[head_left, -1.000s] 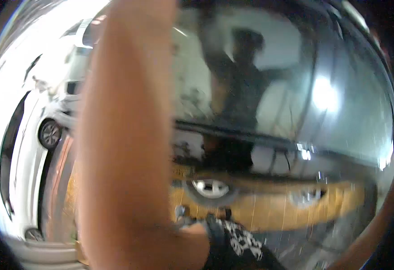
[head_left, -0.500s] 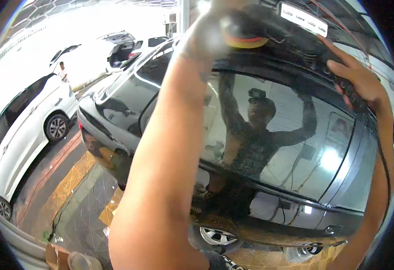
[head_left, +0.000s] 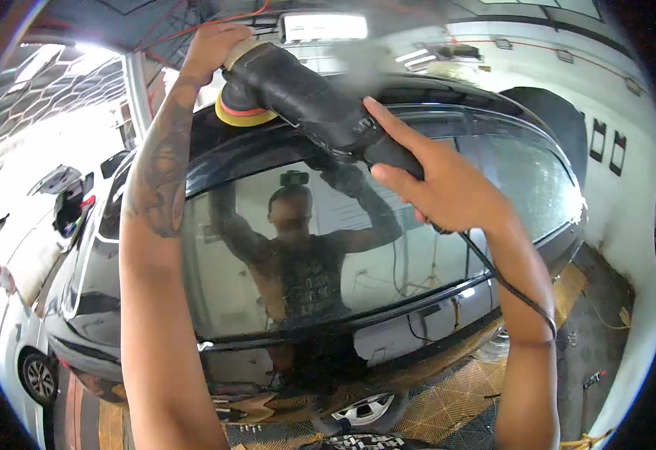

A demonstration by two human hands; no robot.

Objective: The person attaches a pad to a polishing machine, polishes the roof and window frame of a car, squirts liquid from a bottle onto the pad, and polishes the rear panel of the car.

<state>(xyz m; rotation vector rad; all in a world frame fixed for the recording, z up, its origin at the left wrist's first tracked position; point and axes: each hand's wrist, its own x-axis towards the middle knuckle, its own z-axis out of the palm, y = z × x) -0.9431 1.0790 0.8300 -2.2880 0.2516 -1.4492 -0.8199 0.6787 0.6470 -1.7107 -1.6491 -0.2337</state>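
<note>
The polisher [head_left: 305, 86] is up at the roof edge [head_left: 268, 146] of the black car [head_left: 410, 334]. The right hand [head_left: 452, 187] has its grip closed around the handle [head_left: 399, 155], with the thumb on one side and the first finger stretched along the other. The left hand [head_left: 212, 52] lies over the head end, fingers bent; I can't tell how tight that grip is. The yellow and red pad [head_left: 242, 115] faces down. I can't tell if it touches the car or sits just above it.

My guess is that the work is partway along. The side window [head_left: 328, 240] is shiny and shows the person like a mirror. Most of the roof [head_left: 433, 91] is hard to see from here, so I can't say how much is done or left.

The car curves down at that edge, so the pad could tip there. The side window is just below, and the pad could bump its frame. There looks to be open room above the roof, under the lamp [head_left: 324, 28]. The cord [head_left: 504, 281] runs along the right forearm and could rub the car if it swings. The white wall [head_left: 613, 202] and the white car [head_left: 17, 352] are both well apart from the arms.
</note>
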